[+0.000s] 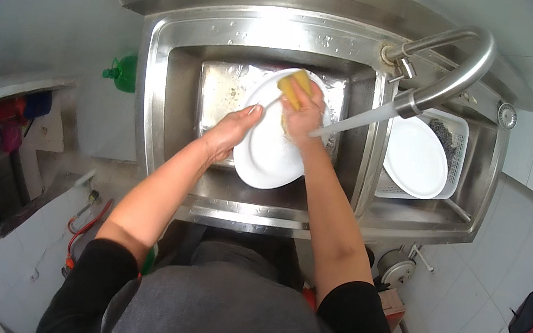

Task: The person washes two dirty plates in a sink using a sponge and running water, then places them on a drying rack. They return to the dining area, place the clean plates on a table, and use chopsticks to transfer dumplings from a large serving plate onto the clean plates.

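A white oval plate (269, 153) is held over the left basin of a stainless steel sink. My left hand (231, 130) grips the plate's left rim, with the thumb on top. In my right hand (304, 114) is a yellow sponge (295, 87), pressed against the upper part of the plate. Water runs from the curved metal faucet (453, 76) in a slanting stream that meets my right hand near the wrist. A rectangular metal tray (211, 98) lies in the basin beneath the plate.
In the right basin a white plastic basket (465, 132) holds another white oval plate (417, 158) and a dark scouring pad (441, 134). A round sink strainer (507, 116) lies at the right corner. Left of the sink stands a green plastic bottle (126, 73). The divider (372, 148) separates the basins.
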`<state>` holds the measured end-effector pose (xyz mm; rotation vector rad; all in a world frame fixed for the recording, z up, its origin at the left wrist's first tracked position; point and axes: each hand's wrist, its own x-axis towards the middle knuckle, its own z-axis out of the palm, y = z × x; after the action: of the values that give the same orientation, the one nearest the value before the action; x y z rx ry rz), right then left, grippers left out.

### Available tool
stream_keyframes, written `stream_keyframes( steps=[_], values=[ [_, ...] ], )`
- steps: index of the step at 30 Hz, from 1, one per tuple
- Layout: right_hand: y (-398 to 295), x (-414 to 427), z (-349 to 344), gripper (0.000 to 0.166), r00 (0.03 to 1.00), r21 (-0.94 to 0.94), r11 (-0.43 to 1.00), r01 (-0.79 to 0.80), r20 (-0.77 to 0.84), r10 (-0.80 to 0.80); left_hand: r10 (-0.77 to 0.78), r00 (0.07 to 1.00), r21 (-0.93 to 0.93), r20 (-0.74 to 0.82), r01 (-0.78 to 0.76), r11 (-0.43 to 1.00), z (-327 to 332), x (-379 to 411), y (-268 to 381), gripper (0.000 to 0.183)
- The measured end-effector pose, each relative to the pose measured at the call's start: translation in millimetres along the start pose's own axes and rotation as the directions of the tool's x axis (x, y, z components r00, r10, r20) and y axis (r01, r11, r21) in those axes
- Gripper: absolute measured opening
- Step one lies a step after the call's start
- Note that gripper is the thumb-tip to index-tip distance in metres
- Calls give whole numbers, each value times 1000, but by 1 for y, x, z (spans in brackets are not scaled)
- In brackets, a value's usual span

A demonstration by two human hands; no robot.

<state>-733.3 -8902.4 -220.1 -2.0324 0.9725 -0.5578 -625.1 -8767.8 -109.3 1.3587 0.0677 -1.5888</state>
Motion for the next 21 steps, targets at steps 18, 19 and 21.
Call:
stream_keyframes(
  steps=[18,19,21],
  values=[
    [-25,-60,-109,25,743,-360,899,-248,525,415,27,1000,-113,9,-26,993,-1,14,12,54],
    [-18,-57,-105,30,792,-336,896,-291,440,423,29,999,-117,16,-27,993,0,17,16,54],
    [-12,-57,-95,42,860,-149,926,-346,344,377,71,997,-106,14,-69,992,8,19,24,51]
  ],
)
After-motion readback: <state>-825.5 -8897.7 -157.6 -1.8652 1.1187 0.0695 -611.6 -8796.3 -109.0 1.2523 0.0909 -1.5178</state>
